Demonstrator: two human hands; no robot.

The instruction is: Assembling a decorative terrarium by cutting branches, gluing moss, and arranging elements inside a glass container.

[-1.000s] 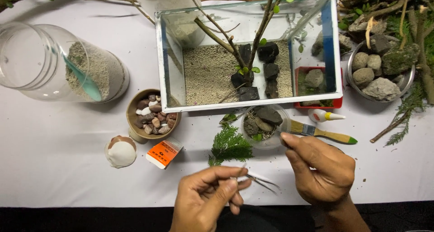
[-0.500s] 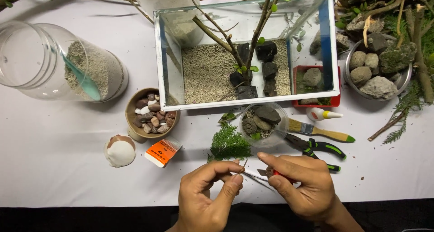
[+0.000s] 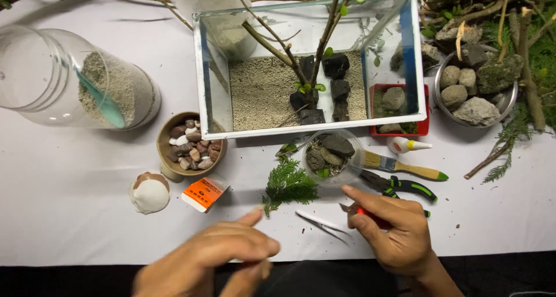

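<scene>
My left hand [image 3: 211, 257] hovers blurred over the table's near edge, nothing in it, its thumb apart from the fingers. Thin metal tweezers [image 3: 322, 223] lie on the white cloth between my hands. A green fern sprig [image 3: 286, 185] rests just beyond them. My right hand [image 3: 397, 234] grips a small red-handled tool [image 3: 365, 212], its metal tip pointing left toward the tweezers. Behind stands a glass tank [image 3: 311, 129] with sand, dark rocks and a branched twig inside.
A clear cup of stones [image 3: 331, 157], a paintbrush [image 3: 405, 168], black-and-green pliers [image 3: 399, 187] and a glue tube [image 3: 407, 145] lie near my right hand. Left are a pebble bowl [image 3: 189, 148], an orange packet [image 3: 205, 191], a shell [image 3: 150, 193] and a tipped sand jar [image 3: 75, 83]. A rock bowl [image 3: 475, 88] sits right.
My left hand has let go of the tweezers, which now lie on the cloth, and has pulled back left. My right hand has picked up the red-handled tool.
</scene>
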